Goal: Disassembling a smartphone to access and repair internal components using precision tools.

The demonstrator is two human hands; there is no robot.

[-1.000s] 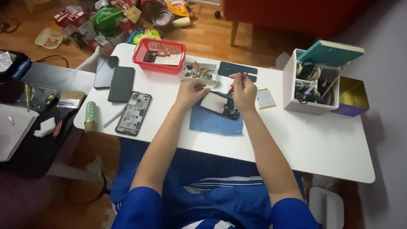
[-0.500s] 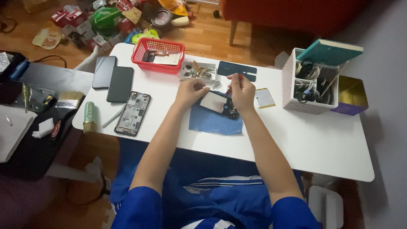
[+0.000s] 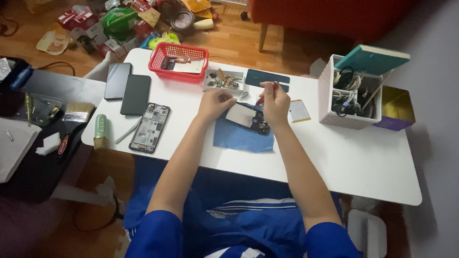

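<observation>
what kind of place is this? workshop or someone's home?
Likely a home room used as a phone-repair bench. An opened phone lies on a blue cloth under both hands, another stripped phone and a small parts tray sit on the white table, and boxes clutter the wooden floor.

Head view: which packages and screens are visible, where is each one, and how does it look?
Two dark phone screens: flat, side by side, table's left end, black rectangles.
Red and white cartons: small boxes scattered on the floor beyond the table.
Green bag: crumpled, on the floor among the cartons.
White box: table's right side, holds cables.
</observation>
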